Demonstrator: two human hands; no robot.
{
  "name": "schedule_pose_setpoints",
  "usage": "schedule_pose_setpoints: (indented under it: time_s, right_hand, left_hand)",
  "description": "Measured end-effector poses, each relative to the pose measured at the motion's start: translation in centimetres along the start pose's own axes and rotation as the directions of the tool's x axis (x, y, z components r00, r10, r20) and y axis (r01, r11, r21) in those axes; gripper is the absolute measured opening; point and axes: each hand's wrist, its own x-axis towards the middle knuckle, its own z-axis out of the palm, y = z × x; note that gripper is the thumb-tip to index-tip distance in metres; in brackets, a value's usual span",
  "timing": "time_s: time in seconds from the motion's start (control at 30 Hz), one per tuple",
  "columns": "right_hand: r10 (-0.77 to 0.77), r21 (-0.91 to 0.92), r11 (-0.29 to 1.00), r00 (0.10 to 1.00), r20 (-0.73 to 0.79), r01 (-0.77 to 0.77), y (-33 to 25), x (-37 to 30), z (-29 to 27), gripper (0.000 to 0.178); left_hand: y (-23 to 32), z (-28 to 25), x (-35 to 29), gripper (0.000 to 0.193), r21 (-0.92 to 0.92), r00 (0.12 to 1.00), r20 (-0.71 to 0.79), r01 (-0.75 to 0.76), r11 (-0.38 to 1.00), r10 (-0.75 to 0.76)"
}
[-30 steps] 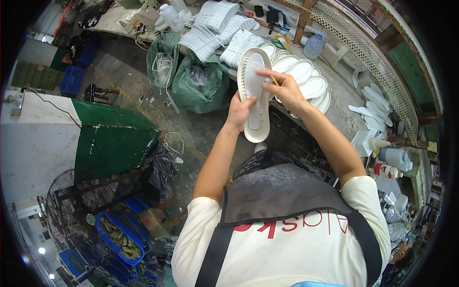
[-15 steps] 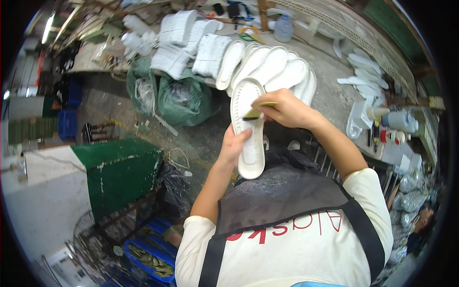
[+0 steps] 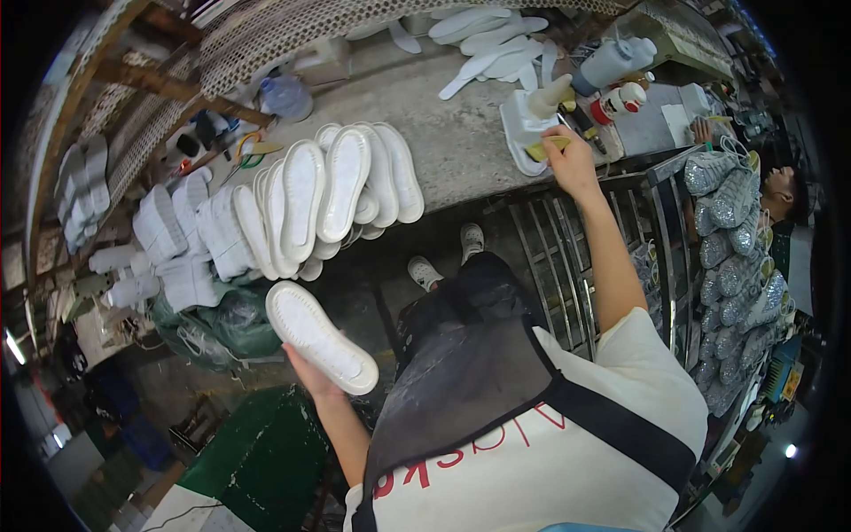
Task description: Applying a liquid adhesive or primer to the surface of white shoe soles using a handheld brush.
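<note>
A white shoe sole (image 3: 321, 341) lies tilted in my left hand (image 3: 312, 377), its stitched inner side facing up; the fingers beneath it are partly hidden. Out to the right, my right hand (image 3: 573, 163) grips a brush (image 3: 550, 146) by its yellowish handle. The brush's lower end is over a white plastic tray (image 3: 517, 133) at the bench edge, and I cannot tell whether the bristles touch it. Inside that tray stands a cream-coloured bottle with a pointed top (image 3: 548, 96). Several more white soles (image 3: 346, 182) lie overlapping along the bench edge, between my two hands.
The grey bench (image 3: 434, 133) holds loose white insoles (image 3: 496, 49), a red-and-white bottle (image 3: 618, 104), a clear jug (image 3: 285, 99) and stacks of pale shoe pieces (image 3: 226, 230). A metal rack (image 3: 567, 257) stands below right. A person (image 3: 780, 188) is beside hanging silvery shoes (image 3: 734, 266).
My right hand has left the sole and moved right with the brush to the tray. My left hand has lowered the sole leftward. The view has turned right.
</note>
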Motion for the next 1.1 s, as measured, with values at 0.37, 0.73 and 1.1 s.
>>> schedule_pose_setpoints:
  time_s: [0.37,0.73,1.1]
  right_hand:
    - [0.108,-0.101,0.975,0.813,-0.572,-0.2,6.3,8.1,-0.6,0.055]
    - [0.221,0.191,0.966,0.941,-0.255,-0.174,11.4,5.5,-0.9,0.028]
    - [0.001,0.196,0.98,0.991,-0.134,0.026,18.5,1.6,6.5,0.024]
  left_hand:
    - [0.3,-0.1,0.0,0.061,0.005,0.966,-0.169,-0.195,0.981,0.193]
    - [-2.7,4.8,1.2,0.068,-0.088,0.992,-0.032,-0.124,0.988,0.121]
    - [-4.2,7.1,-1.0,0.073,-0.231,0.984,-0.132,-0.146,0.962,0.117]
